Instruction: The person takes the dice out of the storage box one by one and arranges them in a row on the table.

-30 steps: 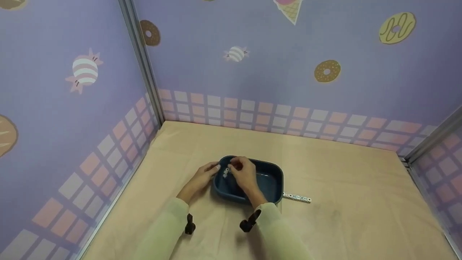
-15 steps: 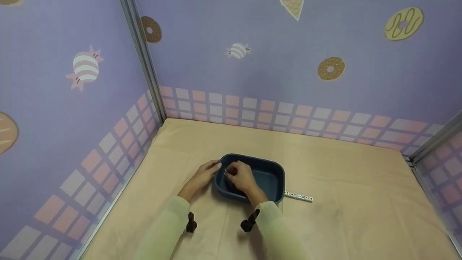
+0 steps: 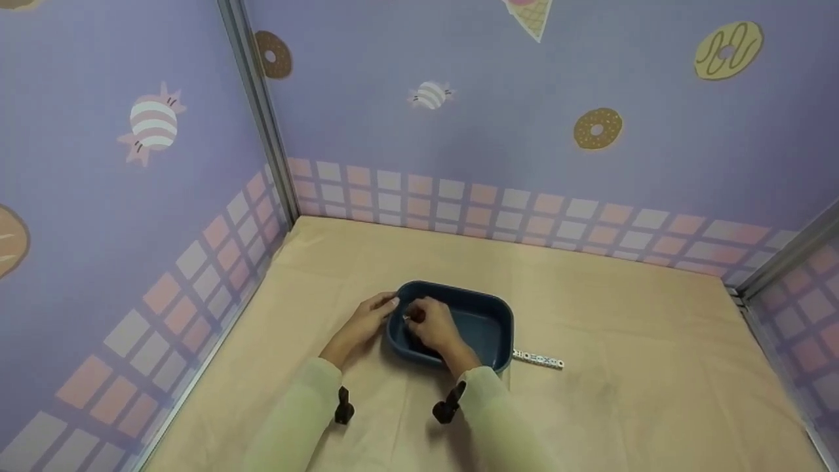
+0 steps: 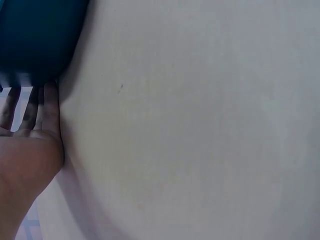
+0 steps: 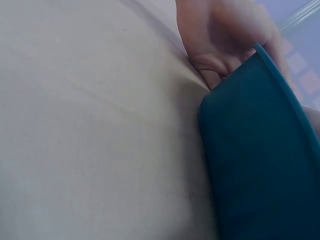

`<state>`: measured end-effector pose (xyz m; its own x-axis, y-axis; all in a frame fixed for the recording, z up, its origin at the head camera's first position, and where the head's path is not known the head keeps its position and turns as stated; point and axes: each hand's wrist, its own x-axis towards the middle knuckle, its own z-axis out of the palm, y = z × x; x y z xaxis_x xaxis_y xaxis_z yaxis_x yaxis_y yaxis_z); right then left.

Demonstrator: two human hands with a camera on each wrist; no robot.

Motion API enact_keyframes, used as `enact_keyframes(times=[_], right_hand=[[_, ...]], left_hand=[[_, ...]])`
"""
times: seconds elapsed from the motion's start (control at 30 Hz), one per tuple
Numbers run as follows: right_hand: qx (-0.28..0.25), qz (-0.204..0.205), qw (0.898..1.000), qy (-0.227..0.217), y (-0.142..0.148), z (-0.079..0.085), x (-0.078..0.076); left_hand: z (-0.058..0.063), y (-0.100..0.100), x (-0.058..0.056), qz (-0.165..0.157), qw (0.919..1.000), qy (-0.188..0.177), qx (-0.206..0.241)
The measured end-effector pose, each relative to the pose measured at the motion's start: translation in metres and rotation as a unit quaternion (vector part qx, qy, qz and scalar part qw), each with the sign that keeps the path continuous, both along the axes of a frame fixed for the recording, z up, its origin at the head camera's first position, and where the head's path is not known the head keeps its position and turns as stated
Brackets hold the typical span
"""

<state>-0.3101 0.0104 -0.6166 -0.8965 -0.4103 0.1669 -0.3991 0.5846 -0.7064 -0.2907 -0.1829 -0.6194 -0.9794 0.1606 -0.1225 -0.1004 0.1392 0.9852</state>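
Observation:
A dark blue rectangular tray (image 3: pixel 482 337) sits on the cloth. My left hand (image 3: pixel 362 326) lies against its left outer wall, thumb near the rim; in the left wrist view its fingers (image 4: pixel 50 107) reach straight to the wall. My right hand (image 3: pixel 434 324) is down inside the tray's left part, fingers curled, and pinches a small white piece (image 3: pixel 407 318) at the fingertips. The hand hides most of that piece. In the right wrist view the tray wall (image 5: pixel 260 150) fills the right side, with the left hand (image 5: pixel 225 30) behind it.
A short straight row of white dotted pieces (image 3: pixel 539 359), looking like dice side by side, lies on the cloth just right of the tray. A beige cloth (image 3: pixel 629 367) covers the table. Purple walls with painted sweets (image 3: pixel 430 96) enclose it at the back and sides.
My right hand has come down and a little toward me inside the tray, covering the white dotted pieces seen there earlier. The left hand and the tray stay put.

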Motion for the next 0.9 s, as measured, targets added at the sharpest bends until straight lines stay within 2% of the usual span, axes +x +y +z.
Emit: enact_keyframes(times=[0.23, 0.6, 0.9], right_hand=[[0.005, 0.008, 1.0, 0.021, -0.0024, 0.001, 0.0007], [0.041, 0.017, 0.999, 0.009, -0.0021, -0.0008, 0.0002], [0.034, 0.025, 0.999, 0.021, -0.0012, -0.0005, -0.0025]], left_hand=[[0.001, -0.0007, -0.0002, -0.004, 1.0, 0.003, 0.0], [-0.0014, 0.0001, 0.0003, 0.002, 0.9998, -0.003, 0.021], [-0.0013, 0.0002, -0.0034, -0.003, 1.0, 0.003, 0.005]])
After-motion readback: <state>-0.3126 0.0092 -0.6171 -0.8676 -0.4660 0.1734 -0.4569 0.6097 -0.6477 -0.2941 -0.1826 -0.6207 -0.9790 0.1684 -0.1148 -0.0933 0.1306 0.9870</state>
